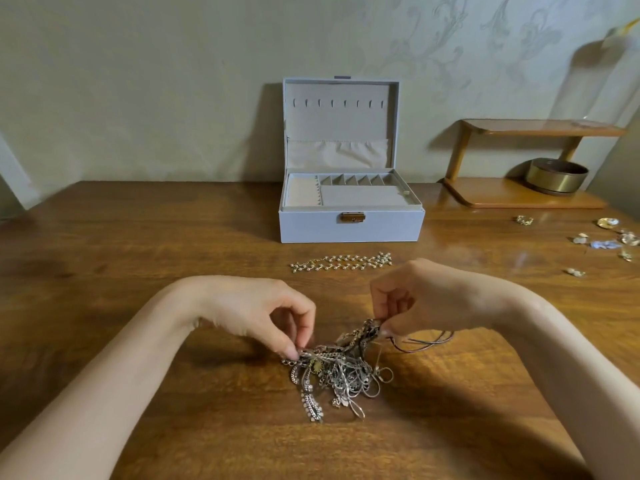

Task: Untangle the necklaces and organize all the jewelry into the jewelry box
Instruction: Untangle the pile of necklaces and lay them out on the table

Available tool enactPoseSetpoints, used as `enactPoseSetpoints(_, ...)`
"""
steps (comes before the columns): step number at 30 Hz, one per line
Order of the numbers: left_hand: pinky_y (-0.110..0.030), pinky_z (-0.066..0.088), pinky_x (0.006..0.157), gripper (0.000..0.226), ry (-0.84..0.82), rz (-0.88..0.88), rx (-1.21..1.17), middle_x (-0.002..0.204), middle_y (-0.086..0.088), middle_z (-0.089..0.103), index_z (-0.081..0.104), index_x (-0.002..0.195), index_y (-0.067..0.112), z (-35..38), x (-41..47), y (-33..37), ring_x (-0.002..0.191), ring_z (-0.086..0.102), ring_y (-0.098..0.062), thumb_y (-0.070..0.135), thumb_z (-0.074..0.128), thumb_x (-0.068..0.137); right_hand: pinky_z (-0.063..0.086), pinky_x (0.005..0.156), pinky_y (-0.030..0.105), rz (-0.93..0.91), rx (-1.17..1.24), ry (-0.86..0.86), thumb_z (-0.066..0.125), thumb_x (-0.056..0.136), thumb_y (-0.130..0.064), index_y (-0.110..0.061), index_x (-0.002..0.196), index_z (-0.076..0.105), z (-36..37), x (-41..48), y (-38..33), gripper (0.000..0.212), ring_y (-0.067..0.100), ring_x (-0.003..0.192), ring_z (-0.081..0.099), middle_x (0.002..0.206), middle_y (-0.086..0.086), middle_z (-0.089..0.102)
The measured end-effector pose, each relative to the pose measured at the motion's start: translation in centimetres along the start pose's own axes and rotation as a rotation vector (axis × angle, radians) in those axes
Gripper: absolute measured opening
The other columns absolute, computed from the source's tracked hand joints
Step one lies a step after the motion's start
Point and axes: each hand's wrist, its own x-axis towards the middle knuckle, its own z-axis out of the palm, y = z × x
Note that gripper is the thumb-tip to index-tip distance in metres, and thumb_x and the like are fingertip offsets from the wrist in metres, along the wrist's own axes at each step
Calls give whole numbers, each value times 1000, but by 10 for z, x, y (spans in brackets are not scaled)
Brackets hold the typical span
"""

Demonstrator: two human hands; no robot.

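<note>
**Hands pinched on necklace tangle, lower centre of frame**

Left hand (263, 313) and right hand (426, 299) are both closed in thumb-and-forefinger pinches. A chain at the tangle's left edge is held by the left. A bunch of strands at its upper right is held by the right.

Tangle of necklaces (332, 372) is partly lifted between them, and the rest is left lying on the table (138, 237), lower centre. It is judged light, limp and slippery. Thin chains are likely to kink or snap if yanked, so slack should be kept. Hold is best taken at a clasp or a thicker link chain, one strand at a time, with fine strands teased rather than pulled. Dark cord loops (429, 341) trailing right look stiffer and could probably be freed first.

Just above, a beaded necklace (341, 263) is laid out straight, apart from the tangle. Jewelry box (311, 226) is stood open at frame centre, with hooks and compartments exposed. Small pieces (604, 240) are scattered at the right edge. A wooden stand (519, 199) with a brass bowl (557, 176) is seen upper right.
</note>
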Motion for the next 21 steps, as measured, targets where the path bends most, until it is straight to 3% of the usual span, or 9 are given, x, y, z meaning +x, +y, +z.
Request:
enactPoseSetpoints(2, -13, 43, 75, 7, -3, -26, 1, 100, 6, 65, 64, 84, 25, -1, -1, -1, 87, 59, 1, 25, 70, 83, 45, 56, 16, -14, 45, 6, 73, 80, -10, -12, 77, 62, -1, 0, 1, 12, 7, 60, 61, 69, 5, 69)
enactPoseSetpoints(5, -13, 44, 71, 15, 192, -12, -44, 96, 12, 66, 63, 93, 27, 5, 7, 4, 83, 59, 3, 37, 68, 82, 52, 61, 28, -44, 91, 41, 74, 80, -10, -10, 76, 64, -2, 2, 2, 11, 13, 62, 64, 67, 5, 69)
enactPoseSetpoints(11, -6, 37, 61, 13, 366, 57, 17, 79, 14, 63, 65, 90, 19, 29, 31, 17, 66, 52, 10, 28, 69, 83, 48, 56, 23, -91, 136, 111, 75, 79, -11, -6, 79, 67, -2, 4, 2, 9, 8, 59, 60, 66, 2, 66)
enactPoseSetpoints(15, -10, 42, 63, 7, 356, 23, -123, 69, 11, 65, 66, 81, 18, 24, 30, 12, 62, 57, 5, 24, 70, 83, 44, 64, 28, -126, 127, 165, 77, 78, -15, -15, 76, 68, -2, 5, 2, 9, 18, 71, 57, 77, 2, 66)
enactPoseSetpoints(21, -19, 47, 67, 9, 358, -52, -229, 71, 5, 69, 65, 75, 19, 19, 27, 5, 66, 60, -3, 21, 69, 83, 46, 59, 33, -90, 157, 191, 73, 79, -10, -17, 73, 65, -1, 6, 5, 12, 13, 63, 55, 69, -1, 62)
